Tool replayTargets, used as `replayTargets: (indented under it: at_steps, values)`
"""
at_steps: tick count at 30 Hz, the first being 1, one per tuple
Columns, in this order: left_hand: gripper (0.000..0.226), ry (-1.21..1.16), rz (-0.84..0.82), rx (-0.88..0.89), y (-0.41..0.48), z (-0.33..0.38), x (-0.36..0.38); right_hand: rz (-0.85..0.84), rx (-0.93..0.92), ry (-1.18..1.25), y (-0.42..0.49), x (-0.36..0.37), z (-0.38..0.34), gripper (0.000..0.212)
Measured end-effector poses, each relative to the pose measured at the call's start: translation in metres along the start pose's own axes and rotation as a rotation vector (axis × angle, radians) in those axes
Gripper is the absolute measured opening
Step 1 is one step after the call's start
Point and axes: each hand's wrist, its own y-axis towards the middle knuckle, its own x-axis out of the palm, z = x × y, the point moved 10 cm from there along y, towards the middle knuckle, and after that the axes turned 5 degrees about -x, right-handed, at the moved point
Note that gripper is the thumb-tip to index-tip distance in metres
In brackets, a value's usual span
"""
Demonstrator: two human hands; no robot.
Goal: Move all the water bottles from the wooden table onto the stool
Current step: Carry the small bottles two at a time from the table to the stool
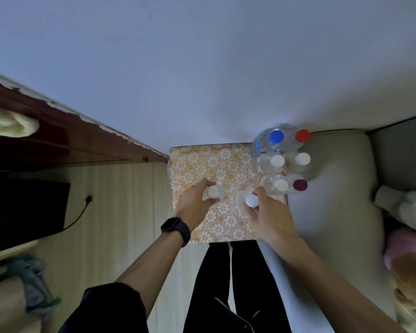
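Fingers of left hand (194, 205) gripping white-capped bottle (212, 192), right hand (269, 216) gripping another (251, 201), labels unreadable

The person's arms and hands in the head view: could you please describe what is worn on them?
Both forearms are bare. The left hand has a black smartwatch with a dark band on its wrist, and a dark sleeve covers the upper arm, ending near the elbow. The right hand shows no watch, ring or glove, and no sleeve is visible on that arm.

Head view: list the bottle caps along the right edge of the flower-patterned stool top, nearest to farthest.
Nearest pair: white cap and dark purple cap → middle pair: white cap and white cap → farthest pair: blue cap and red cap.
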Motion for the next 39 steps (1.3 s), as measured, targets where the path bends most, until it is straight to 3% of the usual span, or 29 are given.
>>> replayTargets:
  at_steps: [10, 18, 23, 27, 33, 39]
  values:
    - [0.032, -0.062, 0.061, 0.065, 0.066, 0.073, -0.011, 0.149, -0.075, -0.129, 0.084, -0.068, -0.026, 0.044]
    - [0.031, -0.098, 0.119, 0.043, 0.098, 0.091, -0.028, 0.069, -0.047, -0.252, 0.136, -0.082, -0.022, 0.056]
    - [0.057, -0.128, 0.136, 0.019, 0.088, 0.076, -0.022, 0.049, -0.065, -0.263, 0.138, -0.077, -0.022, 0.065]
    - [0.074, -0.144, 0.069, -0.067, 0.088, 0.064, -0.006, 0.047, -0.078, -0.261, 0.135, -0.078, -0.021, 0.063]
    - [0.061, -0.112, 0.105, -0.089, 0.089, 0.063, -0.004, 0.055, -0.073, -0.210, 0.132, -0.073, -0.014, 0.050]
    - [0.065, -0.139, 0.086, -0.078, 0.097, 0.066, -0.004, 0.065, -0.076, -0.210, 0.132, -0.074, -0.015, 0.051]
